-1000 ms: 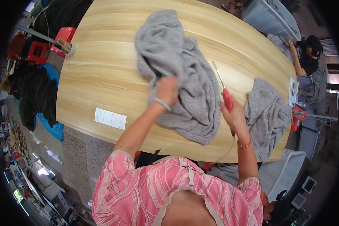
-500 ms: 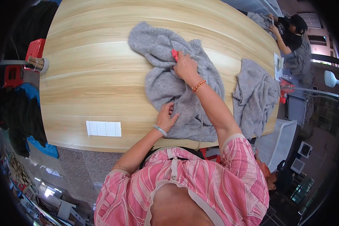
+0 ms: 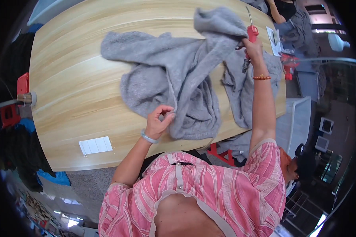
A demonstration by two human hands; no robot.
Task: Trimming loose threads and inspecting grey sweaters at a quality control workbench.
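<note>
A large grey knitted garment lies spread on the wooden table. My left hand pinches its near edge between thumb and fingers. My right hand is raised at the far right, gripping a red-handled tool with a thin metal tip, and it also lifts a fold of the grey garment off the table. A second grey garment lies under my right forearm near the table's right edge.
A white switch panel is set into the table near its front edge. Another person works at the far right end, with papers beside them. A red stool and dark clothing lie left of the table.
My right hand has swung from the garment's middle out to the far right, lifting a fold with the red tool. My left hand shifted to pinch the near edge. The garment has spread wider.
</note>
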